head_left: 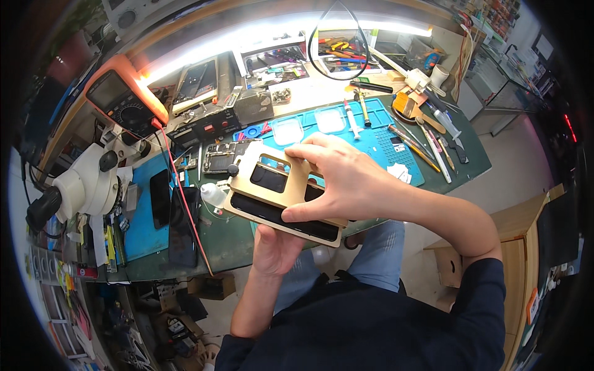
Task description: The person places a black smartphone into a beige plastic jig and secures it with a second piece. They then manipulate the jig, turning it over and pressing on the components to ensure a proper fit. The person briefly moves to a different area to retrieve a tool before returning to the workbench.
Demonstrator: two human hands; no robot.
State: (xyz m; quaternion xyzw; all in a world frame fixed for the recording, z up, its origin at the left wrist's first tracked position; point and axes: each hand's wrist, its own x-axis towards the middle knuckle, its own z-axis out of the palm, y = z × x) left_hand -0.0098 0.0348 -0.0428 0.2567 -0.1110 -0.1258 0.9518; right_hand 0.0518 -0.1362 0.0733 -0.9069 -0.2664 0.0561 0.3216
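Tan alignment frame [272, 195], a flat plate with rectangular cut-outs, is held above the near edge of the bench [235, 241], with a dark phone [284, 217] showing under it along its lower side. Its long axis runs from upper left, near the black knob [232, 169], down to lower right, tilted a little toward the person. The right hand [337, 182] lies on top of it, fingers curled over the far edge and the thumb pressed on the dark strip at the near edge, so it is closed around the plate from above. The left hand [275, 247] comes up from below and cups the underside; its fingers are hidden behind the plate, so I cannot tell how tightly it grips. Both hands touch the frame, the right one covering more of it. Just beside the frame's left end stands a small white bottle [212, 193], and a red lead [182, 204] runs down past it from the orange multimeter [124, 99]. Farther left sit a white microscope [86, 185] and two dark phones lying flat. Behind the frame is a blue work mat [371, 139] with a syringe [351, 120], tweezers and screwdrivers, well apart from the hands. An opened phone body [219, 157] lies just beyond the frame's upper left corner, the closest thing in the way.
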